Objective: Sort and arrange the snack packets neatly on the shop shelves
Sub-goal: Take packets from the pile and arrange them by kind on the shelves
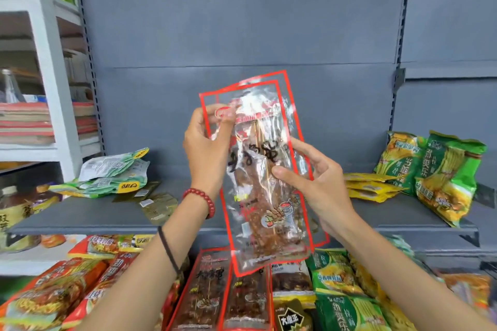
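Left grip point(207, 142) pinches the top of clear red-edged skewer packets point(258, 196), right grip point(317, 183) their right edge, above a grey shelf point(390, 212) bearing green packets point(435, 169) at both ends.

dark packet point(291, 317): 大魔王 | green packet point(347, 309): perhaps 劲爽拉面 (blurred) | other print unreadable

The rear skewer packet point(285, 94) is mostly hidden behind the front skewer packet point(266, 183). Below them, red noodle packets point(53, 298) and green packets point(349, 303) are cut off by the bottom edge. A dark bottle point(13, 204), perhaps sauce, is cropped at the left edge, and its label is too blurred to read.
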